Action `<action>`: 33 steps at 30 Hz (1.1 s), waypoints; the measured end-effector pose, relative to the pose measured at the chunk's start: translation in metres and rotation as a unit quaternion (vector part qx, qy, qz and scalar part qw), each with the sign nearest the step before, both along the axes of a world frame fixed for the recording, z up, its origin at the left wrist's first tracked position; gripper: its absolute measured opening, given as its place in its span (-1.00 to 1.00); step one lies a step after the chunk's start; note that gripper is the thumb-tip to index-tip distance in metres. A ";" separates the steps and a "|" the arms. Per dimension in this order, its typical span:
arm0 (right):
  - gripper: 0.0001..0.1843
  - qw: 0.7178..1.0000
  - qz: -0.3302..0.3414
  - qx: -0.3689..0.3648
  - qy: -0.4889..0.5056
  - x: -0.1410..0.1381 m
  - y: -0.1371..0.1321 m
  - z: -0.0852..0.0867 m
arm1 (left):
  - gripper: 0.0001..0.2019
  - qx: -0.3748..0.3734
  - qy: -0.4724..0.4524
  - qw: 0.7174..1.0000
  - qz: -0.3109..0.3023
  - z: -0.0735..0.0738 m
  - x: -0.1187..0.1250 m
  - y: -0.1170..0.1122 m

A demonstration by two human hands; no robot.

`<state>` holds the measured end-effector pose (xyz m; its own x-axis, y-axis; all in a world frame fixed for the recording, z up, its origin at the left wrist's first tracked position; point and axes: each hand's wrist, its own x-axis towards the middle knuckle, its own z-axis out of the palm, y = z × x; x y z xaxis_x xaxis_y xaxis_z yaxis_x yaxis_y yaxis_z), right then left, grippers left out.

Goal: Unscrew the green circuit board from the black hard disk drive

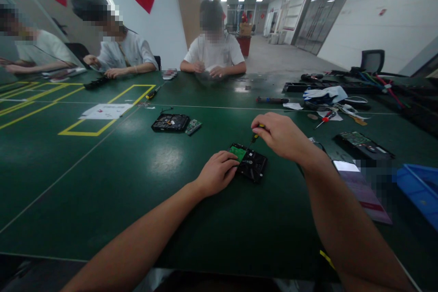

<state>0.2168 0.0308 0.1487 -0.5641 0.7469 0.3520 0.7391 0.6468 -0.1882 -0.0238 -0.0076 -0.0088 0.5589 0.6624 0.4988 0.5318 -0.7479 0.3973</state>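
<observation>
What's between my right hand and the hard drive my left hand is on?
The head view shows a screwdriver there, slanting from your right hand down toward the hard drive; whether its tip touches is hard to tell.

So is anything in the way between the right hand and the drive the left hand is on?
Nothing I can see. The right hand holds a screwdriver, its shaft pointing down to the drive. The left hand is at the drive's left side.

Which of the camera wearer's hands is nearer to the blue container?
Right. The right hand, holding a screwdriver, is left of the blue container; the left hand, on the hard drive, is farther left.
</observation>
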 end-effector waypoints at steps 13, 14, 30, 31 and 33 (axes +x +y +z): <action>-0.82 1.000 -0.007 0.008 -0.001 -0.003 -0.002 0.000 | -0.77 -0.001 0.001 1.000 0.004 0.000 0.000 0.000; -0.83 1.000 0.000 0.008 -0.001 -0.003 -0.002 0.000 | -0.77 -0.001 0.001 1.000 0.003 0.000 0.000 0.000; -0.69 0.999 0.026 -0.041 0.012 0.000 -0.002 -0.002 | -0.78 0.002 0.001 1.000 0.006 0.001 0.001 -0.001; -0.70 0.999 0.022 -0.038 0.014 -0.001 -0.002 -0.002 | -0.78 0.002 0.002 1.000 0.006 0.002 0.000 -0.001; -0.75 0.999 0.010 -0.028 0.013 -0.002 0.000 -0.003 | -0.78 0.000 0.005 1.000 0.006 0.002 0.000 -0.002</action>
